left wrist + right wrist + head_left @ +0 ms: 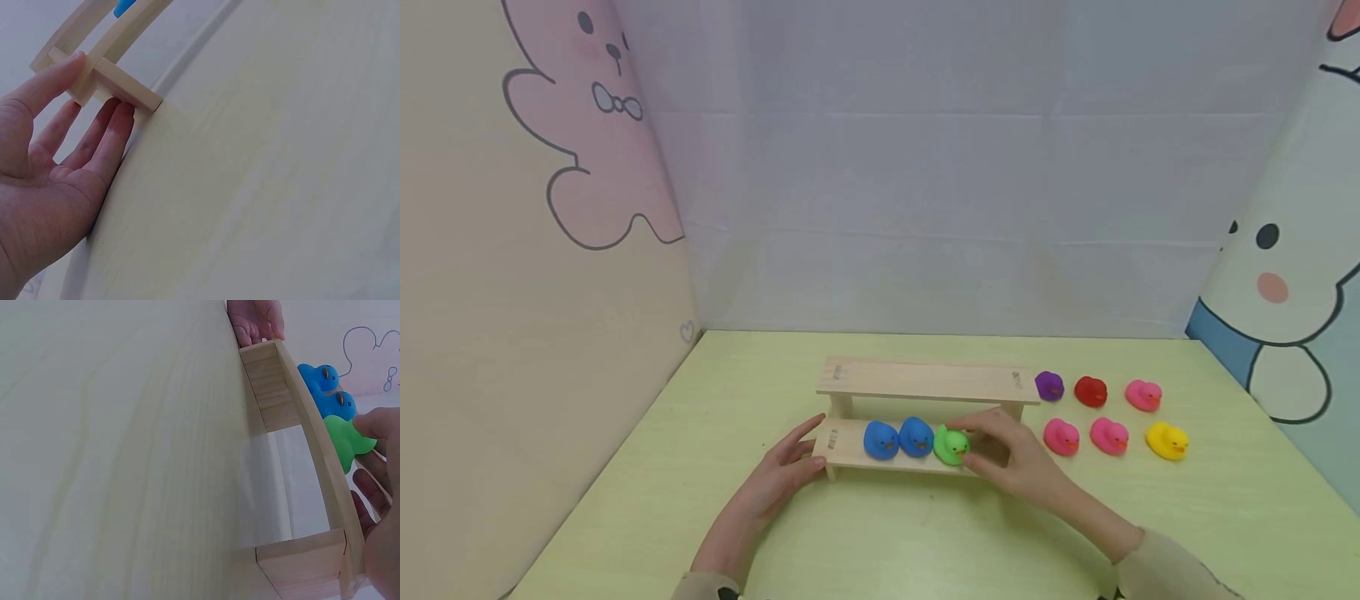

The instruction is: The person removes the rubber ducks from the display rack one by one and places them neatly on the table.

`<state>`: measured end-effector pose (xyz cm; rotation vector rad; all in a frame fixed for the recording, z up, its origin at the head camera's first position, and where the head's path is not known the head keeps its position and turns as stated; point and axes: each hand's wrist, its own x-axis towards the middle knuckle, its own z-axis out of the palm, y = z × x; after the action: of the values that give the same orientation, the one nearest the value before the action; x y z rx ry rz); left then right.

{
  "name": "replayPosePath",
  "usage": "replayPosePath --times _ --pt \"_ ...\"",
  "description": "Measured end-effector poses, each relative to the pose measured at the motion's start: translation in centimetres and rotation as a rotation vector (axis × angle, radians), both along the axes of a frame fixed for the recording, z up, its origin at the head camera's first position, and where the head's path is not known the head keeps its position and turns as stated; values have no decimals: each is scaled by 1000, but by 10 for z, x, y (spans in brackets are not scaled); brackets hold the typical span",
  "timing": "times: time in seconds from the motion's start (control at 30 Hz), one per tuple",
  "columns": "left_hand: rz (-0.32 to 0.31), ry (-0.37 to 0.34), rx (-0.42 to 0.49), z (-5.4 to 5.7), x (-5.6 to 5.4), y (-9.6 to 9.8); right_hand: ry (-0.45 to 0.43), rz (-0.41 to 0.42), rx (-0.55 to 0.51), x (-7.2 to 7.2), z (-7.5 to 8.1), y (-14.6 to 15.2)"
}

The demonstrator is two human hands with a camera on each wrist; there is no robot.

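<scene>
A two-tier wooden rack (925, 380) stands on the table. At the left end of its lower board, my left hand (781, 473) holds the wood, thumb at the board's edge and fingers by the leg (128, 84). Two blue toy ducks (881, 440) sit side by side on the lower board. Right of them is a green toy duck (952, 447), touching or almost touching its blue neighbour. My right hand (1021, 463) pinches this green duck (345, 442) between thumb and index finger; the other fingers hang behind the board in the right wrist view.
Right of the rack lie a purple duck (1049, 386), a red duck (1091, 392), a yellow duck (1167, 441) and three pink ducks (1108, 436). A pale curtain (955, 183) closes off the table's back edge, and printed panels (550, 350) flank it.
</scene>
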<state>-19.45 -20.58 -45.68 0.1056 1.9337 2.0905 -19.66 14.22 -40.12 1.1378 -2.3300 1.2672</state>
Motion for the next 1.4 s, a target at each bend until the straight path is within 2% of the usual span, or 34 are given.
replayPosePath --times 0.17,0.3,0.83,1.07,1.3,1.4 --pt "-20 -9 -1 11 4 2 9 -7 -6 0 -1 0" --pt "-21 -13 -6 14 6 2 -9 -17 -25 1 -1 0" --pt "-21 -19 -9 13 5 1 -38 -41 -45 8 2 4" --pt "-22 -18 -15 14 6 2 -65 -68 -27 -1 -18 14" --pt "8 3 -24 -11 -4 -3 -133 -87 -15 1 -18 23" --pt "6 7 -25 -11 -5 -4 -139 -96 -20 3 -16 28"
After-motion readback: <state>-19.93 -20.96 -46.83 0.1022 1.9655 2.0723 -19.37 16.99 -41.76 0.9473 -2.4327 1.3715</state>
